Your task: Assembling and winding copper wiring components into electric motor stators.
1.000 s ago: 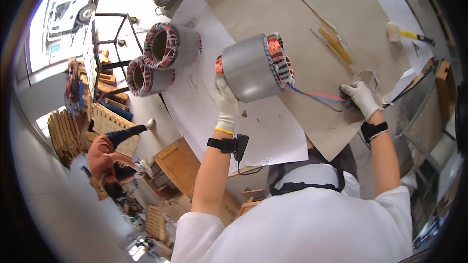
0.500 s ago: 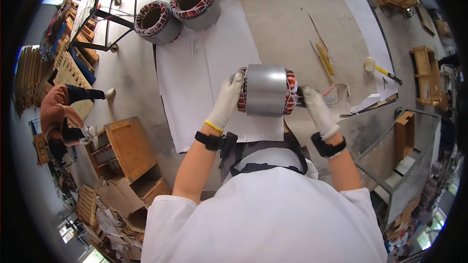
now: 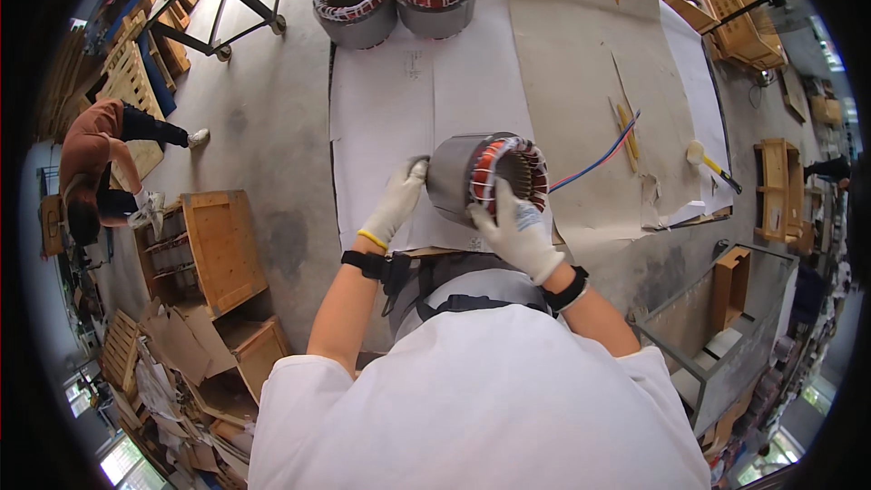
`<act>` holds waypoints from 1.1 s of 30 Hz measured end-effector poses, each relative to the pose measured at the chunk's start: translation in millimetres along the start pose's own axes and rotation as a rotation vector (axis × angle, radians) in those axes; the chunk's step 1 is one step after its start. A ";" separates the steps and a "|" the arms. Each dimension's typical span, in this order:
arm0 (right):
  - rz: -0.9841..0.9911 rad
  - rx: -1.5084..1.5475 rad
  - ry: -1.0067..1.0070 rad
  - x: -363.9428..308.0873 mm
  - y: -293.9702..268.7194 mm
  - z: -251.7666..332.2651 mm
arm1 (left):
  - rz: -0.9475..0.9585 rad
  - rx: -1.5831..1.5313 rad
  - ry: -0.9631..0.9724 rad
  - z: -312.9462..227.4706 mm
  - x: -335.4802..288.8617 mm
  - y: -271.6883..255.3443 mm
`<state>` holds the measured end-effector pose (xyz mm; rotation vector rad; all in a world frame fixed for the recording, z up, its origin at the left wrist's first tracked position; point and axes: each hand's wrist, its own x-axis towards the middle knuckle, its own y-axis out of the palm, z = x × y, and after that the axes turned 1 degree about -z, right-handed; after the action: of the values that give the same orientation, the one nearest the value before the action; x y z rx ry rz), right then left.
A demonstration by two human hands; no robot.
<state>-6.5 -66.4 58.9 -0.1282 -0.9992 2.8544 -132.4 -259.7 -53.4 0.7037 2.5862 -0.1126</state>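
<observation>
Head view, looking down; the clock is centred on the metal drum in hand, with the wearer at six. The drum (image 3: 448, 183) is smooth and grey, with red-and-white laced coils (image 3: 484, 169) around its open end. It is tilted over the near part of a paper-covered bench (image 3: 381, 118), its opening turned toward three o'clock and partly upward; whether it touches the paper is hidden.

The gloved left hand (image 3: 396, 198) meets the drum's closed-off-from-view end at nine o'clock, probably to steady it. Its fingers bend out of sight there, so I cannot tell how firmly they close. The gloved right hand (image 3: 522, 238), at five o'clock, grips the near rim, thumb and forefinger spread over the coils, which likely keeps the opening facing outward.

Both elbows are bent; the left forearm slopes in from seven o'clock, the right from five, its wrist angled inward.

Red and blue wires (image 3: 594, 165) trail toward two o'clock, clear of both hands. Near their far end lie yellow-handled tools (image 3: 628, 138); a mallet (image 3: 696, 153) lies at three. Two similar drums stand upright around eleven, apparently set aside to leave working room: the left one (image 3: 357, 30) and the right one (image 3: 437, 18).
</observation>
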 end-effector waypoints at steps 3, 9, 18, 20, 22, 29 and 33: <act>0.077 -0.303 -0.058 17.2 34.2 20.8 | -0.248 0.142 0.106 -2.3 -10.2 -34.5; 0.271 -0.576 -0.017 42.5 59.7 48.4 | -0.436 0.173 0.260 -33.7 -56.1 -56.9; -0.359 0.177 0.125 0.4 -13.0 -14.3 | -0.057 1.376 0.760 -83.3 -61.1 72.7; -0.365 0.269 0.311 -2.9 -20.0 -25.3 | 0.037 1.387 0.646 -73.7 -52.3 79.1; -0.280 0.247 0.397 -3.6 -25.9 -14.9 | 0.121 1.274 0.631 -70.0 -53.4 70.0; -0.002 0.051 0.132 -2.5 2.9 -12.0 | 0.566 1.582 0.770 -112.2 -37.1 -22.1; 0.045 0.178 -0.015 -2.7 24.5 4.5 | 0.307 1.528 0.779 -105.3 -67.6 -22.0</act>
<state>-6.3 -88.5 47.3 -0.1144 -0.7486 2.9728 -134.4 -289.6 70.0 1.8673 2.5320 -2.1952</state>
